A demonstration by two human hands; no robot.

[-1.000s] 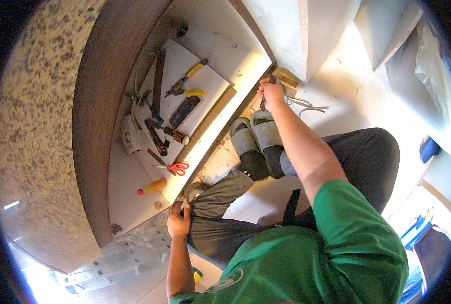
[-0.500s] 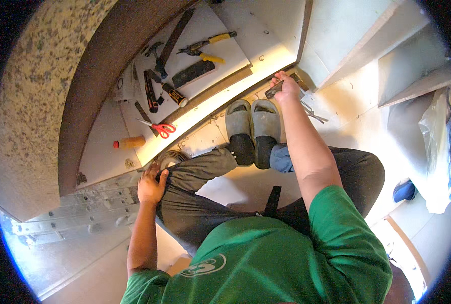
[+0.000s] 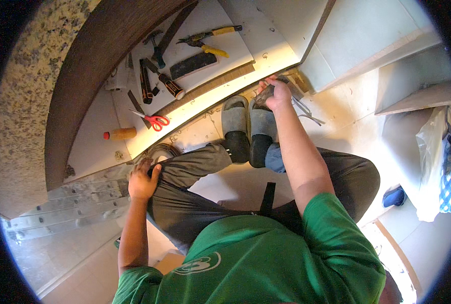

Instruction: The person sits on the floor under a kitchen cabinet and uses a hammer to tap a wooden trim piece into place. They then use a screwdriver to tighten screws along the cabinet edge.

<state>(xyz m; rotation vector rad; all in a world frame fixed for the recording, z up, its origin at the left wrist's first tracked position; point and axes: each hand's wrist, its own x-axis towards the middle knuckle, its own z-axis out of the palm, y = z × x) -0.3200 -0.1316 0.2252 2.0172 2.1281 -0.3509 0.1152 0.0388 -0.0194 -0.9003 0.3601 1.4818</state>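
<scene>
Near my sandals [image 3: 233, 121], my right hand [image 3: 277, 92] grips a small dark object [image 3: 264, 95], its exact kind unclear, beside loose strips [image 3: 306, 111] on the floor. My left hand [image 3: 143, 180] rests with fingers apart on my grey trouser leg [image 3: 190, 167], beside a coiled roll [image 3: 164, 151]. On a white board in the cabinet lie yellow-handled pliers [image 3: 205, 48], a hammer [image 3: 156, 50], a black block [image 3: 192, 65], a dark tube [image 3: 171, 85] and a long black tool [image 3: 145, 83]. Red-handled scissors [image 3: 157, 121] and an amber bottle [image 3: 119, 133] lie nearer my left hand.
A speckled countertop [image 3: 28, 101] with a dark edge [image 3: 71, 91] curves along the left, above metal strips [image 3: 68, 202]. Pale cabinet panels [image 3: 352, 45] stand at the upper right. At the right are a plastic bag [image 3: 428, 157] and a blue slipper [image 3: 394, 196].
My view has turned, so the cabinet and tools sit higher in the picture. The object in my right hand lies at a different angle. My left hand stays on my leg.
</scene>
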